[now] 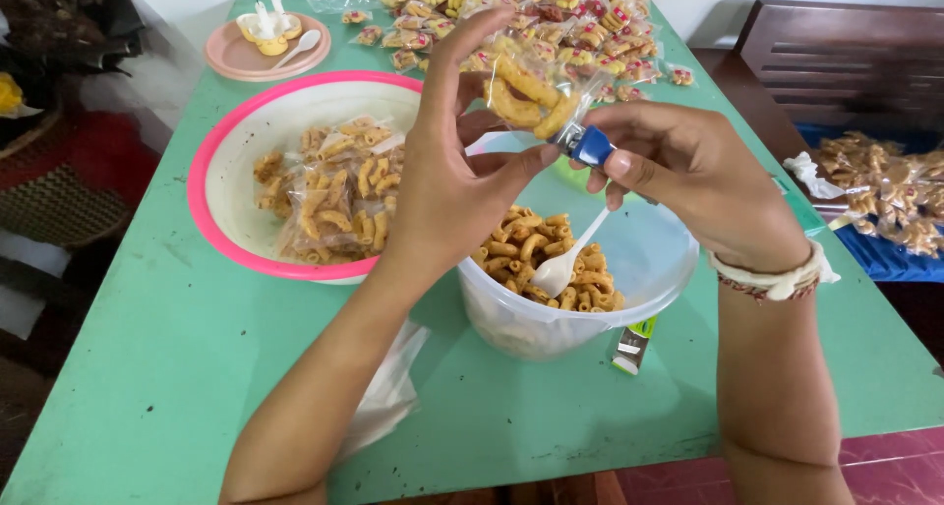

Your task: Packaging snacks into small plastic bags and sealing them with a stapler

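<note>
A green table [177, 367] fills the view, its near edge running along the bottom and its right edge slanting from far to near beside a dark wooden bench [836, 53]. The near-left stretch of the tabletop is bare, and so is the near-right corner; the middle and far parts are crowded.

The left hand [452, 171] rises from the near side with the forearm angled up and the wrist bent, thumb and fingers pinched on a small clear packet of curled orange snacks [526, 92], held above a clear plastic tub [649, 259]. The right hand [688, 176] comes in from the right with a string band at the wrist, its fingers curled around a blue-topped small tool [590, 146] pressed against the packet's near-right corner. The two hands meet at the packet, well above the table.

The tub stands in the middle of the table, partly filled with loose snacks, a white plastic spoon [565, 264] leaning in it. Just left of it sits a pink-rimmed white basin [211, 205] with filled packets inside. At the far left is a pink plate [236, 58]; at the far middle lies a heap of finished packets [551, 18]. A small green-and-white box [632, 346] lies near the tub's right foot.
</note>
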